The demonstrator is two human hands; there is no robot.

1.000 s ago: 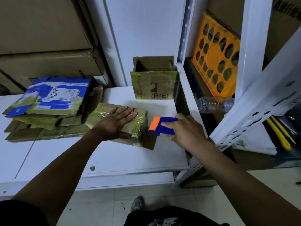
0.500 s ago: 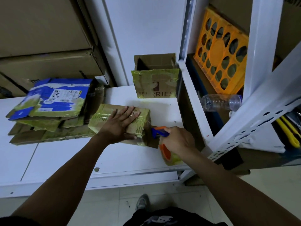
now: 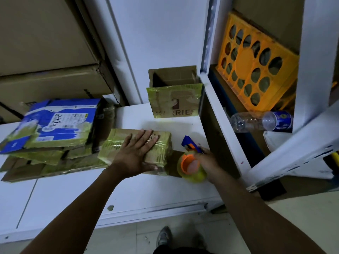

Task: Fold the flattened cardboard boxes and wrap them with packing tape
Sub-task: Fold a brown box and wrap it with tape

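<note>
A folded cardboard box (image 3: 117, 143) wrapped in yellowish tape lies on the white table (image 3: 73, 191). My left hand (image 3: 136, 154) presses flat on its top, fingers spread. Just right of the box, my right hand (image 3: 207, 160) grips a blue and orange tape dispenser (image 3: 190, 158) with a yellow roll, held low at the box's right end. A pile of flattened, taped boxes (image 3: 49, 136), one blue and white, lies to the left.
An open taped carton (image 3: 174, 99) stands at the table's back. A white shelf post (image 3: 220, 114) rises on the right, with an orange crate (image 3: 255, 70) and a plastic bottle (image 3: 260, 121) behind it. Large cartons (image 3: 45, 52) stack at the upper left.
My right hand has carried the tape dispenser down from above the box's right end to the table beside it. My left hand stays pressed on the box.
</note>
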